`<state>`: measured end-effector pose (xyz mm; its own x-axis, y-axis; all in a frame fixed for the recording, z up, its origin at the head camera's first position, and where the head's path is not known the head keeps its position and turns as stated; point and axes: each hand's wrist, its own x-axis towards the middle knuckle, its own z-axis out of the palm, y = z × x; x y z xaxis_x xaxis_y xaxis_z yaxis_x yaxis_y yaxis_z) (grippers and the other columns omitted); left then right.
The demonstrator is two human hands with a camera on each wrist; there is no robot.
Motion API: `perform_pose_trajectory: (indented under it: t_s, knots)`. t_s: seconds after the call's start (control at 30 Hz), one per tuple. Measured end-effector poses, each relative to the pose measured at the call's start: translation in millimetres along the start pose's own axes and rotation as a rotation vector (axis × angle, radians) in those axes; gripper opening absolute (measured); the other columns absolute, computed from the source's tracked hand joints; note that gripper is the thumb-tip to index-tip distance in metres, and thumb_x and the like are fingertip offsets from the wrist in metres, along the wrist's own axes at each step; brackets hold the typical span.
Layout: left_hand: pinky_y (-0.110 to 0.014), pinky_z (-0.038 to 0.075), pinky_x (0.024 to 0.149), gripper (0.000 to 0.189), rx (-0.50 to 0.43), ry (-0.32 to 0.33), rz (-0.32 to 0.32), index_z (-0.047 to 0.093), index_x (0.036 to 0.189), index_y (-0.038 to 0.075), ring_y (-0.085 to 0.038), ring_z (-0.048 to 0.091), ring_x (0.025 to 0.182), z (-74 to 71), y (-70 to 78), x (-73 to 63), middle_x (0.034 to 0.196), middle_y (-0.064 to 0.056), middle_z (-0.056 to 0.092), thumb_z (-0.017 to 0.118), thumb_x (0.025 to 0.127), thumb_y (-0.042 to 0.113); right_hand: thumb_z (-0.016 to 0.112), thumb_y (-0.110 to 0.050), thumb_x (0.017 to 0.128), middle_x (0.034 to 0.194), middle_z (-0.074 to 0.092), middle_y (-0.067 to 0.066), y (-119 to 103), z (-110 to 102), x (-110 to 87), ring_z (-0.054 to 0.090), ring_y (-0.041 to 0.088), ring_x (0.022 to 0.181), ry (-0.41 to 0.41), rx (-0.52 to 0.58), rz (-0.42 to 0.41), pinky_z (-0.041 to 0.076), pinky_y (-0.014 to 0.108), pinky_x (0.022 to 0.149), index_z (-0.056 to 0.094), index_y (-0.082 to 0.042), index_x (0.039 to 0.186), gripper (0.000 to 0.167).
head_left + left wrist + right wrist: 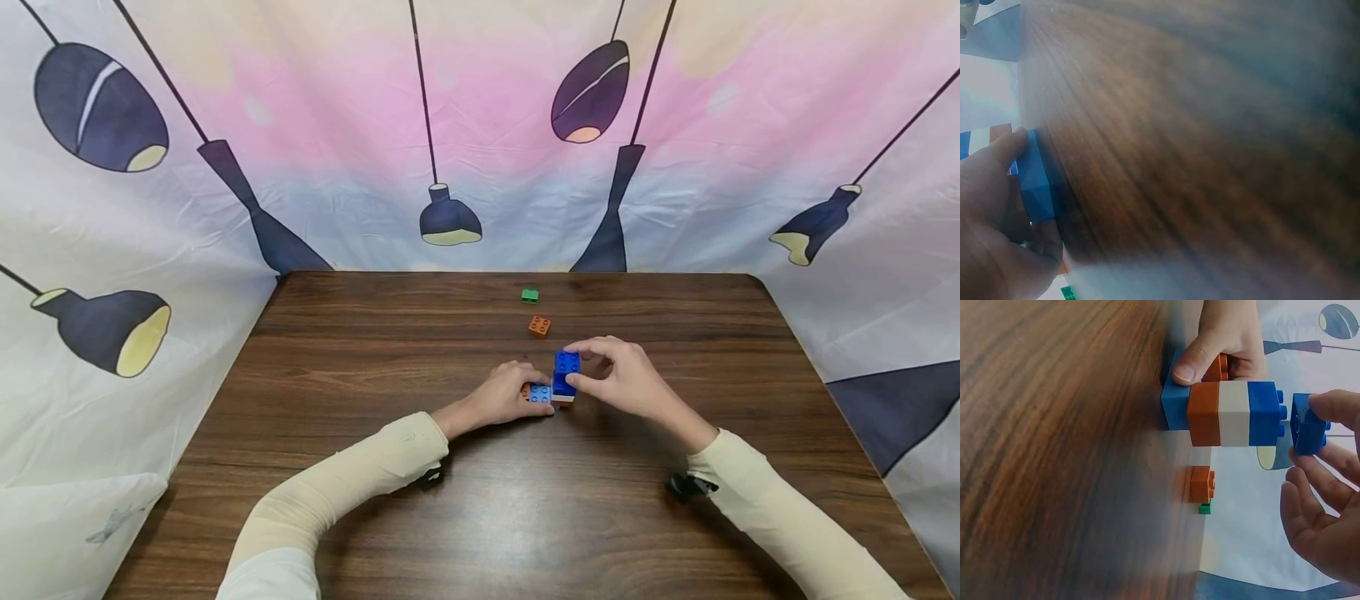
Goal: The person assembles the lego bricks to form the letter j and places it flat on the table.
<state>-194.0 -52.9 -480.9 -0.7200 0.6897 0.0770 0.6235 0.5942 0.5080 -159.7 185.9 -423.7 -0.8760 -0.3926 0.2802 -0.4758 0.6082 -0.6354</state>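
My left hand [501, 395] grips a light-blue building brick [1175, 400] resting on the table, its thumb along the side. On that base stands a stack of an orange brick [1204, 414], a white brick [1234, 414] and a dark-blue brick [1264, 414]. A second orange brick [1213, 369] sits on the base, partly covered by the left hand. Between thumb and fingertips, my right hand [626, 379] pinches a loose blue brick [1309, 425]. A small gap parts it from the studs of the stack's top brick in the right wrist view.
Farther back on the wooden table [375, 333] lie an orange brick [539, 325] and, behind it, a small green brick [530, 296]. A cloth backdrop [495, 125] printed with lamps hangs behind the table and along both sides.
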Motion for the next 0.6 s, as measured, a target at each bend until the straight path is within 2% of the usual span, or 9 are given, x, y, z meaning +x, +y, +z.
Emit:
perform_pose_trajectory:
  t_s: [0.2,0.6]
  knots:
    - [-0.025,0.043,0.071,0.045,0.009,0.001,-0.003,0.075,0.123,0.014,-0.009,0.055,0.084,0.2,0.4,0.1,0.102,0.001,0.071,0.080,0.089,0.043,0.083,-0.026,0.088,0.111,0.072,0.003,0.0,2.5,-2.9,0.064,0.017,0.096,-0.016,-0.002,0.016,0.056,0.036,0.075,0.074,-0.016,0.124,0.039]
    - [-0.024,0.042,0.070,0.045,0.001,-0.002,0.001,0.074,0.124,0.013,-0.009,0.055,0.083,0.0,0.1,-0.4,0.102,0.001,0.071,0.080,0.089,0.042,0.083,-0.028,0.088,0.109,0.072,0.002,3.2,5.5,-6.9,0.065,0.019,0.095,-0.018,0.004,0.018,0.056,0.038,0.075,0.074,-0.017,0.124,0.038]
